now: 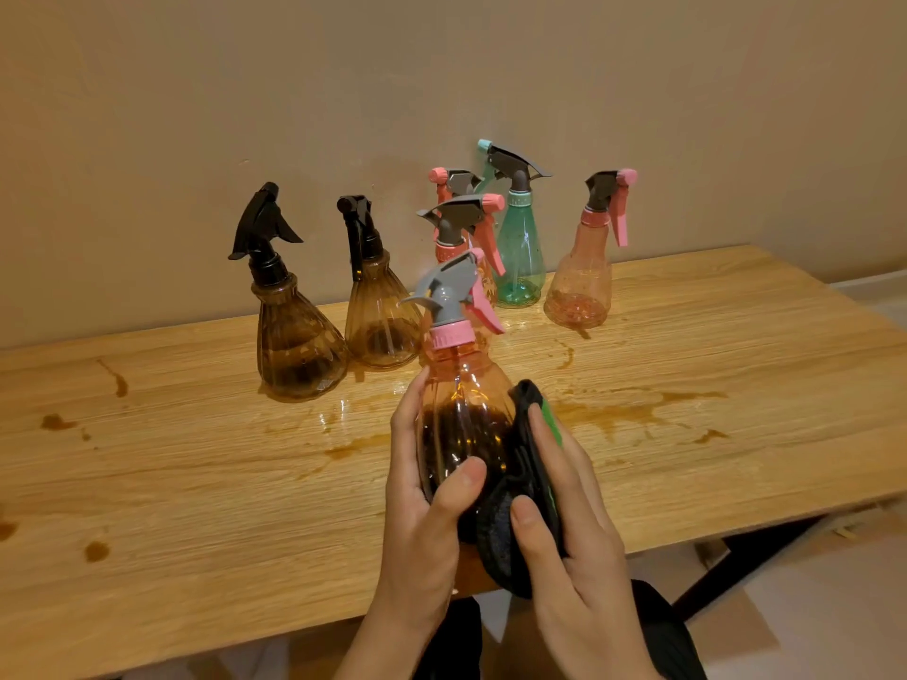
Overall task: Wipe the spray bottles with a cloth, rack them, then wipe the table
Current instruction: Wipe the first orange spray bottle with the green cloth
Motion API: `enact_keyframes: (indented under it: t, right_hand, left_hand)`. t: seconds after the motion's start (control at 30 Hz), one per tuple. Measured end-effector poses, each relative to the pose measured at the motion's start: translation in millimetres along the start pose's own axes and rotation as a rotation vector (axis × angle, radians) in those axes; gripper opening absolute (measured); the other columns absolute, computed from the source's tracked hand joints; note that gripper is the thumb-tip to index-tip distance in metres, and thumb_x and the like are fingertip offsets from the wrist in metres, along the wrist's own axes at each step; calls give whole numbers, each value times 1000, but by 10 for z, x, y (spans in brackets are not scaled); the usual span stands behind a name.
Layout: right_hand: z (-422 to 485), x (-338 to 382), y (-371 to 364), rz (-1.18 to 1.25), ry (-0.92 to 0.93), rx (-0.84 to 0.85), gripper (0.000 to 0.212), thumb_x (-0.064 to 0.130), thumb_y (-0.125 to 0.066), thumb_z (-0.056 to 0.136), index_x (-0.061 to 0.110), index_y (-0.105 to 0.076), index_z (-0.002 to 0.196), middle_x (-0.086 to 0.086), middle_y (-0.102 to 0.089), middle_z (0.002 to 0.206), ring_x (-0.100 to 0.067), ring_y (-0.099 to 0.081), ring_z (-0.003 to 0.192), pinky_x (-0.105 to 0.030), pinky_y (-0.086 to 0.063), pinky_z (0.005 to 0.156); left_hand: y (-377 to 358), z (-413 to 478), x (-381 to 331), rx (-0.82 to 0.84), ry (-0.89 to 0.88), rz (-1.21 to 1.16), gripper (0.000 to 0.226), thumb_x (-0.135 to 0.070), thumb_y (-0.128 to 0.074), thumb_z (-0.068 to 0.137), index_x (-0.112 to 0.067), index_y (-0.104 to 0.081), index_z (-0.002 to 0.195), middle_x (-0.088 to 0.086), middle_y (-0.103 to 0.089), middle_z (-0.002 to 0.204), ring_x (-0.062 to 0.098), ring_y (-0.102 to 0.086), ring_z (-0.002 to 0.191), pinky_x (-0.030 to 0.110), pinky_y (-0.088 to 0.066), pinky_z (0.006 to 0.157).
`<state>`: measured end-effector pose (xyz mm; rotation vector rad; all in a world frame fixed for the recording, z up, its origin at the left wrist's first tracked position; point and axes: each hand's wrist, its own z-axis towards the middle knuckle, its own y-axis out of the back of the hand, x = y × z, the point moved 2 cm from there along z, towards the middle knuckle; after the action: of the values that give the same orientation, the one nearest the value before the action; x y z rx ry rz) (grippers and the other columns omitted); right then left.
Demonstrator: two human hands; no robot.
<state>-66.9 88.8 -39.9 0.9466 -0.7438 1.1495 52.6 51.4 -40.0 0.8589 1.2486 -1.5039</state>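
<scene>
My left grip (432,488) curls round the pink spray bottle (461,385), upright over the counter's (196,483) near edge. My right grip (564,532) pinches the dark cloth (498,527) against the bottle's right flank. I judge the wipe should run along its vertical axis.

Left hand (426,525) around the pink bottle (464,385), right hand (576,552) around the dark cloth (495,530).
</scene>
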Motion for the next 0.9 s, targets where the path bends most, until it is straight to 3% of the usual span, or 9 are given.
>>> enact_keyframes:
  t: [0.2,0.33,0.47,0.57,0.67,0.73,0.8,0.9]
  right_hand:
    - [67,15,75,-244,156,-34,52,52,-39,105,46,-30,156,16,-25,166,-5,-26,151,-11,-26,114]
    - [169,13,99,-307,155,48,52,53,-37,105,50,-27,156,23,-21,165,-1,-24,151,-27,-33,115]
    - [441,61,216,-170,83,78,47,42,-46,107,51,-36,152,27,-37,156,7,-29,146,-10,-28,114]
    - [481,90,215,-223,112,131,48,39,-45,108,52,-33,153,28,-32,159,6,-25,148,-8,-26,113]
    - [223,34,145,-378,211,134,52,38,-44,106,49,-30,155,18,-18,167,-7,-20,154,-25,-29,120]
    - [23,-30,106,-389,253,104,54,36,-46,103,43,-34,156,10,-17,169,-16,-22,155,-30,-30,120]
    - [-34,-57,101,-355,225,53,53,41,-46,104,44,-34,155,9,-19,168,-16,-24,154,-26,-29,118]
    - [131,-24,123,-276,105,-6,50,53,-42,103,51,-33,153,20,-27,163,-1,-27,150,-12,-28,114]
  left_hand:
    - [-72,-1,15,43,-28,63,69,-52,-62,81,-58,-42,146,-21,-52,151,11,-51,141,45,-44,115]
    - [-52,-7,32,25,-13,36,62,-51,-60,82,-56,-48,142,-11,-52,153,16,-53,140,51,-42,116]
    - [-98,-13,26,102,0,86,64,-53,-60,83,-54,-45,146,-18,-50,153,13,-47,144,52,-39,118]
    - [-104,7,26,89,3,84,66,-53,-61,83,-51,-45,147,-18,-52,152,11,-49,143,51,-40,118]
    - [-61,25,33,35,18,49,64,-53,-62,80,-52,-49,143,-9,-58,148,18,-56,137,48,-47,113]
    - [-52,31,34,24,14,46,66,-54,-60,81,-48,-47,146,-8,-59,147,18,-58,135,39,-52,108]
    - [-75,28,27,60,1,58,68,-50,-59,84,-42,-44,149,-8,-60,145,19,-59,134,32,-53,104]
    - [-115,8,18,119,-6,106,68,-46,-59,87,-40,-40,152,-16,-61,141,14,-61,131,25,-53,99]
